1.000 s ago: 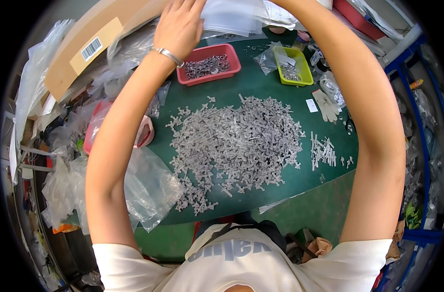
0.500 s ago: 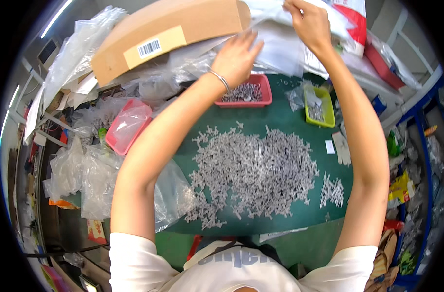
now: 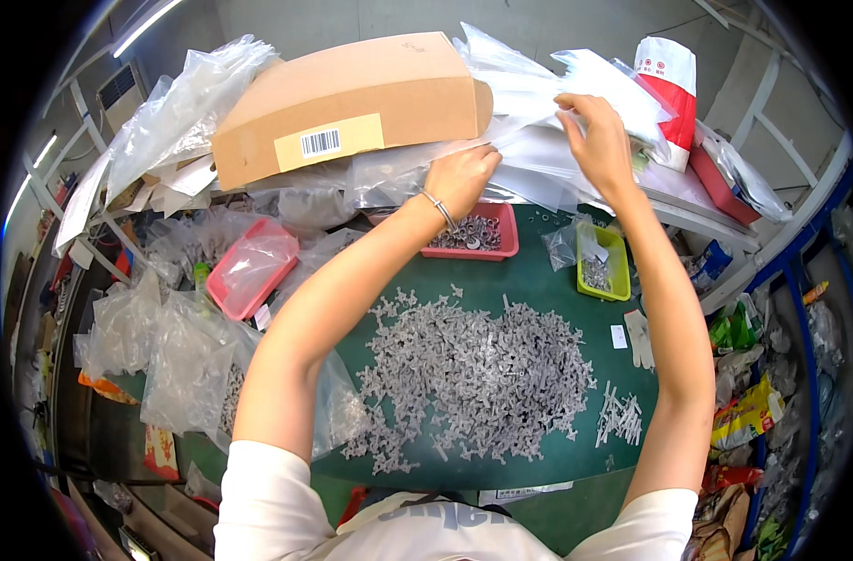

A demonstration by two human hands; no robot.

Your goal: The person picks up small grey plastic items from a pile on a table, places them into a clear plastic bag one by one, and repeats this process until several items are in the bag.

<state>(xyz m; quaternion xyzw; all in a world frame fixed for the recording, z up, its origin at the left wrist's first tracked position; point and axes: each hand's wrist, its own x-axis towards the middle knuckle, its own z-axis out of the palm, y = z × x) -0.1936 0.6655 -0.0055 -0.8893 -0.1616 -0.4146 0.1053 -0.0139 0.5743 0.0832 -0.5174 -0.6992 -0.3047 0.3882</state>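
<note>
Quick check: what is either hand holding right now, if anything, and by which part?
Cannot be told: the left hand and right hand are both at the clear plastic sheets, but no grip on any edge or corner shows clearly.

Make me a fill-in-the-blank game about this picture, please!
1. The hand with a bracelet at its wrist is the person's ____ one.
2. The plastic sheets between the two hands lie to the ____ of the cardboard box.
3. The black stripes on the box's label make a ____.
4. The big pile of small parts on the green table is coloured ____.

Missing words: left; right; barcode; grey.
</note>
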